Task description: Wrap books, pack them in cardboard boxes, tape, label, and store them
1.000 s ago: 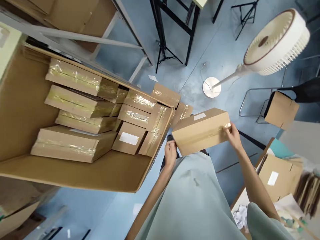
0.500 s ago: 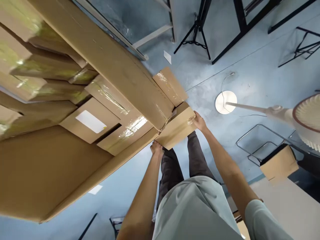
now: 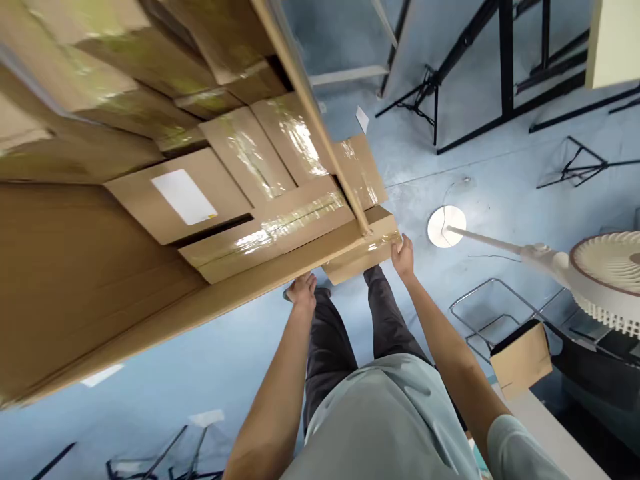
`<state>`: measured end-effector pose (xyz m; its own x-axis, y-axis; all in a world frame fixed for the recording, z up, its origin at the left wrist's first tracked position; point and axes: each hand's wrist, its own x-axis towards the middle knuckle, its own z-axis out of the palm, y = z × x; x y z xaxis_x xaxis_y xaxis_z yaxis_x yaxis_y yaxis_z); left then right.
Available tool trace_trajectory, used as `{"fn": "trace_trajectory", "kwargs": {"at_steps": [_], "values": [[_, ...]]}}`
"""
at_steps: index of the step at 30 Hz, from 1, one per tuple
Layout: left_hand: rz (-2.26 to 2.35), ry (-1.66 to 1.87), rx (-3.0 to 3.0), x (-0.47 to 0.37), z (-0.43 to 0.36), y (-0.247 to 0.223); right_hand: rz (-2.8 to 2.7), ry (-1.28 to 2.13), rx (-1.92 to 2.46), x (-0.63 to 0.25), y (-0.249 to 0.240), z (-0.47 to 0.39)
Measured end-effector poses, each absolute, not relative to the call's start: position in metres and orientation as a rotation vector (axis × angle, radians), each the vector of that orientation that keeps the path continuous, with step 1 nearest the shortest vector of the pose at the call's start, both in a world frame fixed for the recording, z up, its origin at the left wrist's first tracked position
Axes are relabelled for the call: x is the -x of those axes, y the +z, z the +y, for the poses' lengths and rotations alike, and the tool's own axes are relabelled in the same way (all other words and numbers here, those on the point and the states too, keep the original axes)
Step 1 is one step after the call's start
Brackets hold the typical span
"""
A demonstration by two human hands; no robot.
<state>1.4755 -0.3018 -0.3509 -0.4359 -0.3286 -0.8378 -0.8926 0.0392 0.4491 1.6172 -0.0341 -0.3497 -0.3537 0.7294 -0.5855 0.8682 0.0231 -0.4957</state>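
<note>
A large open carton (image 3: 240, 287) fills the left side and holds several taped boxes, one with a white label (image 3: 184, 196). Beside its near right corner is a small cardboard box (image 3: 357, 260), partly hidden by the carton's edge. At that box's right end, my right hand (image 3: 403, 257) touches the side, its fingers apart. My left hand (image 3: 303, 290) is at the large carton's lower edge, left of the small box, with its fingers spread. Another taped box (image 3: 361, 170) lies behind the small one.
A white fan (image 3: 607, 273) stands at the right on a round base (image 3: 447, 226). Below it are a metal-framed chair (image 3: 493, 320) and a cardboard piece (image 3: 521, 360). Black stands and table legs (image 3: 506, 60) are at the top right.
The large carton's corner has shifted right and now covers part of the small box. My left hand has moved slightly left, its fingers opened. The view has shifted too.
</note>
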Motion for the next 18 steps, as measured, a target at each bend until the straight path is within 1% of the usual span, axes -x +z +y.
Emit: {"fn": "trace_trajectory", "kwargs": {"at_steps": [3,9,13,18], "values": [[1.674,1.46,1.337,-1.483,-0.336,-0.303,2.145,-1.283,-1.613,-1.62,-0.293,-0.078],[1.472,1.729,1.311,-1.484,-0.433,-0.182,2.221,-1.505,-1.233,-1.593,-0.173,-0.21],[1.423,1.951,1.281,-1.459,-0.527,-0.11,2.244,-1.571,-0.99,-1.544,-0.109,-0.304],[1.52,2.215,1.264,-1.406,-0.668,-0.042,2.29,-1.633,-0.702,-1.456,-0.054,-0.415]]}}
